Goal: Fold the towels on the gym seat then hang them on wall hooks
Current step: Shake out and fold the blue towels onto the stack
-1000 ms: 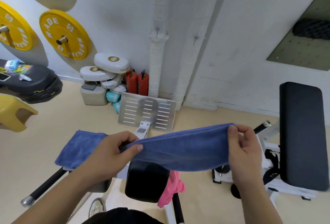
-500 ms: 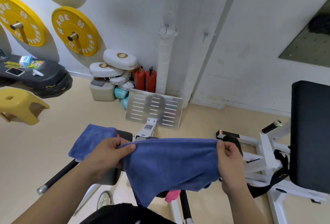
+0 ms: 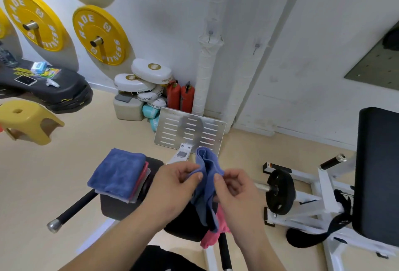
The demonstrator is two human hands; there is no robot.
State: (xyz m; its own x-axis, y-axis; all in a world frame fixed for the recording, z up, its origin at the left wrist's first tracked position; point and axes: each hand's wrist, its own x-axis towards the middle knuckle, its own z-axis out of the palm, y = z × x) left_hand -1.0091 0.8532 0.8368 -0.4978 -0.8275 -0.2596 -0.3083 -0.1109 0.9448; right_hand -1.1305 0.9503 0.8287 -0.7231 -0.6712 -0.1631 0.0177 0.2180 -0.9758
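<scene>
A blue towel hangs doubled over between my hands above the black gym seat. My left hand pinches its left edge and my right hand pinches the right edge, thumbs almost meeting. A stack of folded towels, blue on top with pink and pale ones under it, lies on the seat's left part. A pink towel droops off the seat below the blue one. Two small wall hooks stick out of the white wall above.
Yellow weight plates hang on the wall at left. A yellow stool, a black stack of pads with small items, white cases and red extinguishers stand on the floor. A metal footplate and a white machine with a black pad sit right.
My hands came together, bringing the two ends of the spread blue towel to meet so it now hangs folded in half. The view shifted, showing the folded stack fully.
</scene>
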